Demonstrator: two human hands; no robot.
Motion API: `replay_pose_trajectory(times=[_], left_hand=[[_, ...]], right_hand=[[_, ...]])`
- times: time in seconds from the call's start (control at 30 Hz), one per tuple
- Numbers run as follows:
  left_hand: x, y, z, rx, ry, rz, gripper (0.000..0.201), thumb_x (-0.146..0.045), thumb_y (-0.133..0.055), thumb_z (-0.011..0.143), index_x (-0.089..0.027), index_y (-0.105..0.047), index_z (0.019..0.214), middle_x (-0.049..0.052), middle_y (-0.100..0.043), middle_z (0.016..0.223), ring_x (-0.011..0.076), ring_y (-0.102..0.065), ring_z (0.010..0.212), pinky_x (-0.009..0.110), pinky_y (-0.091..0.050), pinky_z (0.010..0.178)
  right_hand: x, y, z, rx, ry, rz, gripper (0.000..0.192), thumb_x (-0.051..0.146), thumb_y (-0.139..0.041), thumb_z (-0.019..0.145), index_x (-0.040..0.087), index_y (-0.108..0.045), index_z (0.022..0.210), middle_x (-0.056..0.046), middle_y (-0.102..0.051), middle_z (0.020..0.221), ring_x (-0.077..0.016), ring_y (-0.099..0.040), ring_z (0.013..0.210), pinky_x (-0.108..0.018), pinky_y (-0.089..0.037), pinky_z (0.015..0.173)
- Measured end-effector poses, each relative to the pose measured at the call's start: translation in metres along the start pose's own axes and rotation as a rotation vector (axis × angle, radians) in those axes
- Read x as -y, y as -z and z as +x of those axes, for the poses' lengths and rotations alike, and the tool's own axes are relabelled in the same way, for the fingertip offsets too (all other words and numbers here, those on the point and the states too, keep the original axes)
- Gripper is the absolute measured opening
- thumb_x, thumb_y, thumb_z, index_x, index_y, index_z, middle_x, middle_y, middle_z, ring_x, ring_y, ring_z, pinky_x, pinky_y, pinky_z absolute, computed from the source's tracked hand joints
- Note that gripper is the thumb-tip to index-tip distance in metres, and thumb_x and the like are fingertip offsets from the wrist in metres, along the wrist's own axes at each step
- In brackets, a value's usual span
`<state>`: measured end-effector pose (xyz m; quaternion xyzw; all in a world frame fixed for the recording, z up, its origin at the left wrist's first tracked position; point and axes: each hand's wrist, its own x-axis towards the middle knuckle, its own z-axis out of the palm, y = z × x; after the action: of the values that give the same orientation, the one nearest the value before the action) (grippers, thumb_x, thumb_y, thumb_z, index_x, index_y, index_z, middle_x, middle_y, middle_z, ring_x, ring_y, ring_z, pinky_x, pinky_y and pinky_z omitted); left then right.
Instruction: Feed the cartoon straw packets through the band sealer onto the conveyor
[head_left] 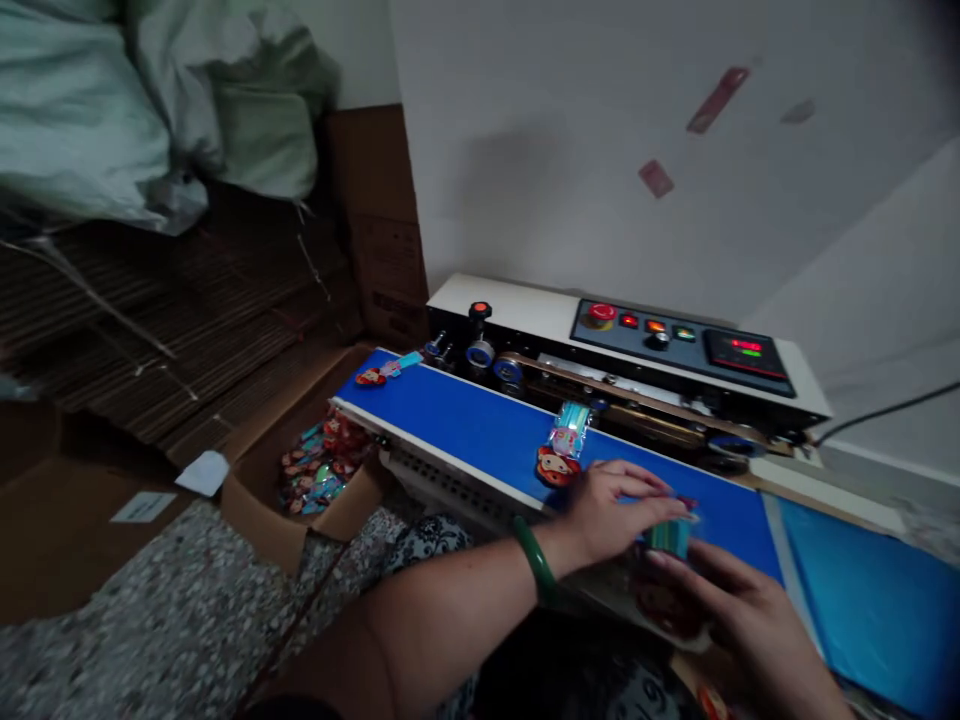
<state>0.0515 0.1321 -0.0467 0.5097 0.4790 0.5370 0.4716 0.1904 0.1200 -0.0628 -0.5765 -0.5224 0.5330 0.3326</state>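
Head view | your left hand (611, 510) and right hand (742, 610) both pinch the teal packet (670, 536) on the blue belt (465, 420) | packet's long axis runs 6–12 o'clock | sealer slot (637, 400) lies at 12 o'clock | sealed packet (564, 450) at 10 o'clock, near.

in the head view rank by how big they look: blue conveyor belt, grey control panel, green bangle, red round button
1. blue conveyor belt
2. grey control panel
3. green bangle, though it is nearer the camera
4. red round button
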Motion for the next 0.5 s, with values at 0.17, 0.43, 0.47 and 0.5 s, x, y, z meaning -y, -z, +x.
replay_pose_trajectory(times=[0.17, 0.43, 0.47, 0.5], left_hand=[[0.004, 0.002, -0.002, 0.031, 0.013, -0.142, 0.018, -0.025, -0.062, 0.072, -0.013, -0.07, 0.083, 0.01, -0.067, 0.092, 0.0189, -0.058, 0.093, 0.029, -0.044, 0.085], [0.001, 0.01, -0.006, 0.092, 0.213, -0.036, 0.022, -0.031, -0.058, 0.072, -0.015, -0.069, 0.083, 0.008, -0.069, 0.09, 0.0207, -0.06, 0.087, 0.032, -0.044, 0.081], [0.001, 0.01, -0.006, 0.131, 0.21, -0.007, 0.021, -0.031, -0.059, 0.071, -0.016, -0.069, 0.081, 0.007, -0.07, 0.087, 0.0203, -0.061, 0.083, 0.031, -0.045, 0.078], [0.001, 0.01, -0.007, 0.155, 0.206, 0.016, 0.021, -0.031, -0.058, 0.071, -0.016, -0.07, 0.08, 0.007, -0.07, 0.084, 0.0201, -0.061, 0.08, 0.031, -0.046, 0.075]], right_hand=[[0.0, 0.004, -0.013, -0.052, -0.133, 0.205, 0.038, 0.032, -0.078, 0.043, 0.018, -0.065, 0.076, -0.004, -0.068, 0.072, -0.022, -0.064, 0.065, -0.025, -0.052, 0.05], [-0.004, 0.07, 0.029, -0.383, -0.199, 0.435, 0.023, 0.022, -0.072, 0.054, 0.018, -0.053, 0.067, 0.002, -0.06, 0.051, -0.0132, -0.056, 0.043, -0.022, -0.046, 0.041], [-0.004, 0.077, 0.038, -0.35, -0.213, 0.433, 0.02, 0.02, -0.07, 0.055, 0.017, -0.053, 0.065, 0.001, -0.06, 0.051, -0.0133, -0.056, 0.043, -0.022, -0.046, 0.041], [-0.004, 0.082, 0.046, -0.324, -0.227, 0.428, 0.018, 0.017, -0.069, 0.055, 0.017, -0.053, 0.063, 0.0, -0.06, 0.05, -0.0134, -0.056, 0.042, -0.023, -0.046, 0.042]])
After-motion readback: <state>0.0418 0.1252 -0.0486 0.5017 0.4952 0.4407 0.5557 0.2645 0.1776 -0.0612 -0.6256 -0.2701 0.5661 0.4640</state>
